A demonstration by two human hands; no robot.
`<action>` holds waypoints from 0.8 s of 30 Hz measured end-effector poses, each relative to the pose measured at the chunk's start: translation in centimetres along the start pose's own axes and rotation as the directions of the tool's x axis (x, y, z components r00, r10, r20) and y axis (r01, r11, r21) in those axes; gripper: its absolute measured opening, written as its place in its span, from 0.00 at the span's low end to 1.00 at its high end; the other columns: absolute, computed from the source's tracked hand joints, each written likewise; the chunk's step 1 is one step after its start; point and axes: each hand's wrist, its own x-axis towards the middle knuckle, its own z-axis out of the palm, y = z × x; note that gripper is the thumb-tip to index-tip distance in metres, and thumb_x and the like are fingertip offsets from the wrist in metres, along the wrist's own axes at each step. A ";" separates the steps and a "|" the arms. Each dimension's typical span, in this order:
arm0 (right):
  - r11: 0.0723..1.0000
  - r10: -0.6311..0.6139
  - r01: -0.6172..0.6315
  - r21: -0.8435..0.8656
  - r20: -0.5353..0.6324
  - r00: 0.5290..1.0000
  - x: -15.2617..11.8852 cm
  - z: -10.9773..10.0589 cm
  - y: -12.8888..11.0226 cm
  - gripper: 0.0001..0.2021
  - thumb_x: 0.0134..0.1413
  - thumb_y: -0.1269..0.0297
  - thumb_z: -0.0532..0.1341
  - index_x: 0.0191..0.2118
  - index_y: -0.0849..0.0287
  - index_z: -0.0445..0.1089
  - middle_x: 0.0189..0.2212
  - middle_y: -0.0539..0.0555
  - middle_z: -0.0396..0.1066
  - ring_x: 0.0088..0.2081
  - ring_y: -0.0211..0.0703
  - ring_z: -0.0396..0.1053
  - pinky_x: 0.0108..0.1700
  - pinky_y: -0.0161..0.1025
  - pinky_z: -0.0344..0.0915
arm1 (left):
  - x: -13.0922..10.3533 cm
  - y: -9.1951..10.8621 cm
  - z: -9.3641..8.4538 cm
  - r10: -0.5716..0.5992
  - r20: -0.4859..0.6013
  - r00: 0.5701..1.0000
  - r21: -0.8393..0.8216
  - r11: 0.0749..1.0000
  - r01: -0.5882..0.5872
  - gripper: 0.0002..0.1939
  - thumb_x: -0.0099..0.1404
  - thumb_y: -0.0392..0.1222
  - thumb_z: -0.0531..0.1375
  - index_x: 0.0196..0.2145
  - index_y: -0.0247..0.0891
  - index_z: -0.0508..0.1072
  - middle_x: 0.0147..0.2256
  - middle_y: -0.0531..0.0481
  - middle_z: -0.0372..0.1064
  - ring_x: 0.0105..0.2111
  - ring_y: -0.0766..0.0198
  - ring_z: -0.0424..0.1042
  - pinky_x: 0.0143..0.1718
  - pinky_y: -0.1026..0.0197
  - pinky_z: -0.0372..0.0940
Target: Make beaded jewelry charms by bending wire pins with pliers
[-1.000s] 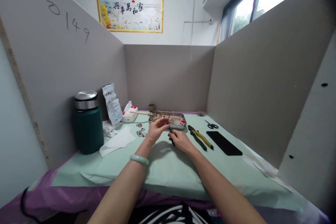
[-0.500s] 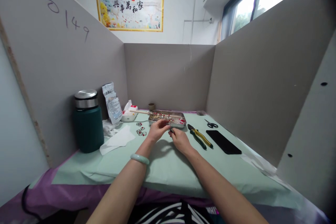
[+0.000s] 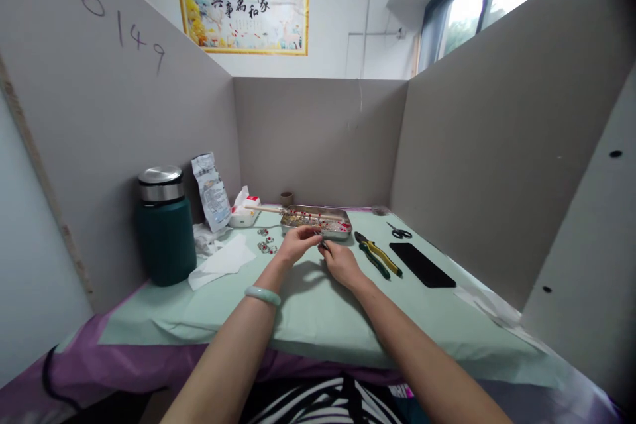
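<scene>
Just in front of the metal tray [image 3: 340,235], my left hand [image 3: 298,245] and my right hand [image 3: 342,262] meet almost fingertip to fingertip. My left thumb and fingers are pinched together; a tiny metallic piece seems to show at their tips, too small to name. The right fingers are curled closed around a small dark, shiny item [image 3: 324,245], mostly hidden by the hand. Red beads [image 3: 342,226] and a light stick [image 3: 265,210] lie in or across the tray. Left of my hands are several small silvery pieces with red beads [image 3: 267,248].
Pliers with green and yellow handles [image 3: 380,258], scissors [image 3: 399,232] and a black flat slab [image 3: 422,265] lie to the right. On the left stand a dark green flask [image 3: 166,238], a silvery pouch [image 3: 212,193] and a tissue pack [image 3: 244,213], with white paper [image 3: 223,264] nearby. Grey partitions [image 3: 318,139] enclose the table.
The view has shifted slightly, so the surroundings sit a little higher. Both hands stay together in front of the tray, with a bit more of the shiny item showing between the fingertips.
</scene>
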 end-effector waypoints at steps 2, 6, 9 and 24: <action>1.000 -0.004 0.004 0.019 0.012 1.000 0.1 0.1 0.1 0.12 0.60 0.63 0.51 0.37 0.58 0.71 0.31 0.56 0.74 0.31 0.43 0.67 0.31 0.35 0.51 | 0.0 0.1 0.0 0.000 0.000 1.000 -0.001 1.000 0.000 0.17 0.46 0.45 0.69 0.33 0.33 0.76 0.27 0.49 0.72 0.29 0.64 0.69 0.35 0.60 0.64; 0.995 0.001 -0.006 0.100 0.041 0.999 0.1 0.0 0.4 0.12 0.60 0.64 0.51 0.38 0.59 0.71 0.31 0.56 0.74 0.31 0.43 0.67 0.32 0.35 0.52 | -0.1 0.1 0.0 -0.013 0.024 1.000 -0.033 0.999 0.014 0.18 0.46 0.44 0.69 0.35 0.32 0.76 0.27 0.49 0.72 0.29 0.64 0.70 0.36 0.59 0.64; 0.989 -0.026 0.014 0.148 0.079 0.997 0.2 -0.3 0.7 0.11 0.57 0.68 0.51 0.38 0.60 0.71 0.31 0.55 0.73 0.32 0.42 0.67 0.32 0.35 0.54 | -0.1 0.1 -0.1 -0.023 0.059 0.998 -0.048 0.999 0.026 0.19 0.46 0.43 0.69 0.36 0.32 0.75 0.28 0.48 0.73 0.30 0.63 0.71 0.37 0.58 0.65; 0.779 -0.008 -0.099 0.619 0.168 0.986 0.5 -0.4 0.5 0.16 0.58 0.55 0.51 0.30 0.62 0.68 0.26 0.53 0.72 0.19 0.33 0.61 0.22 0.31 0.57 | 0.0 0.6 -0.7 -0.030 -0.017 0.999 -0.114 0.993 0.028 0.18 0.49 0.47 0.68 0.35 0.31 0.77 0.29 0.45 0.74 0.28 0.64 0.70 0.34 0.60 0.64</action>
